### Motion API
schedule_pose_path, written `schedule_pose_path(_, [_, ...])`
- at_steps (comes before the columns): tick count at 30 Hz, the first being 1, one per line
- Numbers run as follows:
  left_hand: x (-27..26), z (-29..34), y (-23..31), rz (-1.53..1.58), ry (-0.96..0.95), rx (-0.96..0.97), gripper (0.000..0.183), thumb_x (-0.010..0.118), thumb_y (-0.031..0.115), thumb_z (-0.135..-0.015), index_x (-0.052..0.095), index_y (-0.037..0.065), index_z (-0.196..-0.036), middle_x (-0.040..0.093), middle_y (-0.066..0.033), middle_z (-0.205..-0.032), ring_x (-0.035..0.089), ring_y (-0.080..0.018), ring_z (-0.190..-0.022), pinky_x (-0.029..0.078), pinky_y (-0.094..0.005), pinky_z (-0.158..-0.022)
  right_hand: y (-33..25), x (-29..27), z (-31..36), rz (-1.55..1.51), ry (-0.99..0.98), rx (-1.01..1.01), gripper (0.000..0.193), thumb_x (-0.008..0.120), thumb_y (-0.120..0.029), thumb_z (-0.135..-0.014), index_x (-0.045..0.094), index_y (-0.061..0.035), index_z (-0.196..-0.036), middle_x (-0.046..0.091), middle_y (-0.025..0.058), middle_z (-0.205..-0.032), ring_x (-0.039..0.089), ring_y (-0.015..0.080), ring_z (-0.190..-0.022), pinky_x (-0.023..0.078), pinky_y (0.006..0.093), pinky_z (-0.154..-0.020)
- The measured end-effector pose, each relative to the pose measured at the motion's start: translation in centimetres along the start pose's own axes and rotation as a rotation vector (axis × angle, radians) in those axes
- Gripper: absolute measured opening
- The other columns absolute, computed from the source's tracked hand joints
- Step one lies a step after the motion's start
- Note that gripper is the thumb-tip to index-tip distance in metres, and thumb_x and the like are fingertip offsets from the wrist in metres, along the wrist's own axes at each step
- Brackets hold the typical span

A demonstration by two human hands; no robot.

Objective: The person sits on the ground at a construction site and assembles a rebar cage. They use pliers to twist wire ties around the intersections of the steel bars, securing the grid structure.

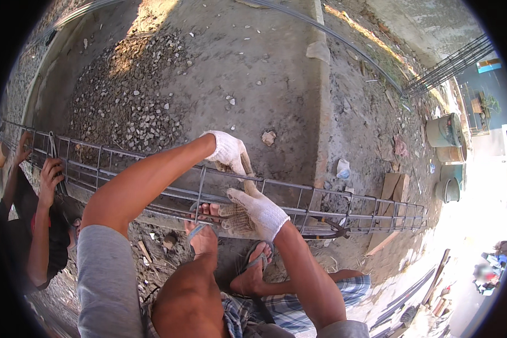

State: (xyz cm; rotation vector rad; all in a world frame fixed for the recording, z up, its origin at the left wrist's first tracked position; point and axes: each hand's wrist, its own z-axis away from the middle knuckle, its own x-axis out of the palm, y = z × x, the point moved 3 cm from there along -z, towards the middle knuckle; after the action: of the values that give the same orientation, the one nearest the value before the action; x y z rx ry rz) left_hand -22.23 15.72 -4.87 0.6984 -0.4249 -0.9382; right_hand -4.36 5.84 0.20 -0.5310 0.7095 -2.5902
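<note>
A long steel rebar cage lies across the dirt ground in front of me. My left hand, in a white knit glove, grips a top bar of the cage and a wooden-handled tool. My right hand, also gloved, rests just below it, closed on the tool's handle near a stirrup. My feet in flip-flops sit under the cage.
Another person at the left holds the cage's far end with both hands. A gravel pile lies beyond. Buckets stand at the right, with wooden boards and more rebar near them.
</note>
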Motion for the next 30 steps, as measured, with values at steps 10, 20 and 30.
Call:
schedule_pose_path(10, [0.2,-1.9,-0.7,-0.244,0.021,-0.011,0.062,0.093,0.031,-0.074,0.075,0.008,-0.129,0.077,-0.0044,-0.105,0.069,-0.0161,-0.081,0.059,-0.0348,-0.070,-1.0,0.8,0.6,0.509,0.086,-0.088,0.089,0.065,-0.054,-0.104,0.041,0.0121,-0.158,0.060,0.0350,-0.149,0.058,0.0349,-0.143,0.045,0.0384,-0.115])
schedule_pose_path(20, [0.5,-3.6,-0.6,-0.520,0.055,-0.028,0.074,0.084,0.040,-0.076,0.072,0.009,-0.142,0.079,-0.0098,-0.132,0.076,-0.0255,-0.104,0.059,-0.0386,-0.093,0.0,-0.9,-1.9,0.192,-0.005,-0.109,0.076,0.066,-0.049,-0.105,0.043,-0.0007,-0.160,0.071,0.0177,-0.129,0.073,0.0220,-0.096,0.060,0.0382,-0.083])
schedule_pose_path(30, [1.8,0.4,3.0,-0.465,0.313,0.209,0.037,0.074,0.027,-0.087,0.082,0.005,-0.116,0.081,-0.0210,-0.107,0.080,-0.0322,-0.094,0.061,-0.0400,-0.085,-1.3,-0.3,0.8,0.343,0.099,-0.203,0.079,0.066,-0.050,-0.104,0.047,0.0104,-0.152,0.074,0.0263,-0.122,0.076,0.0303,-0.104,0.060,0.0390,-0.088])
